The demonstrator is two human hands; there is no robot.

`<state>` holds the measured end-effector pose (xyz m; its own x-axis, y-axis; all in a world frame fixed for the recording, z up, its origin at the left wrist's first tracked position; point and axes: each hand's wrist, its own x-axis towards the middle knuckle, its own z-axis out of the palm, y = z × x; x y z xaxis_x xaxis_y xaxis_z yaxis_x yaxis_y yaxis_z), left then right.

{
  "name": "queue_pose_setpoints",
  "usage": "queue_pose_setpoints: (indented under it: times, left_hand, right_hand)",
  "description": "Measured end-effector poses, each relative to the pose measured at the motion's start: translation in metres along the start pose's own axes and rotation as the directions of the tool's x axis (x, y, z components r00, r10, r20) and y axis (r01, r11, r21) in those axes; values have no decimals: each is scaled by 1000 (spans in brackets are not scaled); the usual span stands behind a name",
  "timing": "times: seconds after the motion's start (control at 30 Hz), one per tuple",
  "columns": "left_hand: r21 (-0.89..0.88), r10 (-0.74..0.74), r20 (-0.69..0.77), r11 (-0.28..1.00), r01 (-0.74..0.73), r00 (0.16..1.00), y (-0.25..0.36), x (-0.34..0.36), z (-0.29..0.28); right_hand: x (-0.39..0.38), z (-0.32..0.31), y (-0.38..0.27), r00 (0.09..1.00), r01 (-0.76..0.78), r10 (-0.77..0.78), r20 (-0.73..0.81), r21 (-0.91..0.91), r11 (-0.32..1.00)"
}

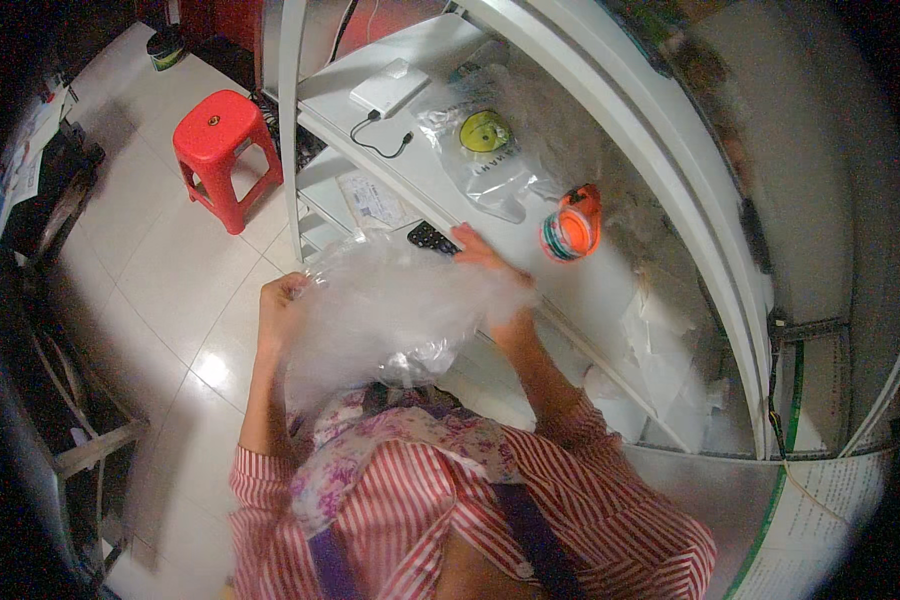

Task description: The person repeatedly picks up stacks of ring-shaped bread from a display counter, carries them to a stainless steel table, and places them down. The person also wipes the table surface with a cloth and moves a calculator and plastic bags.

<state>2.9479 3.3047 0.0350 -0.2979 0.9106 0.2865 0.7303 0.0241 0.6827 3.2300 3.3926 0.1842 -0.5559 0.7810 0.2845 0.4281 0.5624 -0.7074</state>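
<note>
Plastic bag (390, 310) is looking light, soft and slippery; left hand (278, 305) and right hand (480, 255) are pinching its top edges, fingers pressed together.

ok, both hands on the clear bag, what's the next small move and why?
Probably lower the bag onto the bare part of the white table. The left hand and right hand hold it bunched in mid-air at the table's edge, partly over a black remote, so flat support would make it easier to handle.
</note>
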Motion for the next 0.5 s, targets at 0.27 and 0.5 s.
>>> queue_pose_setpoints:
  times: [0.27,0.5]
  left_hand:
    - [-556,-509,154,664,500,847,21,-15,-4]
    - [-692,-544,-68,630,353,837,42,-32,-6]
  right_hand:
    - [20,-55,23,874,-254,483,62,905,342]
    - [32,-139,134,889,-118,458,13,972,202]
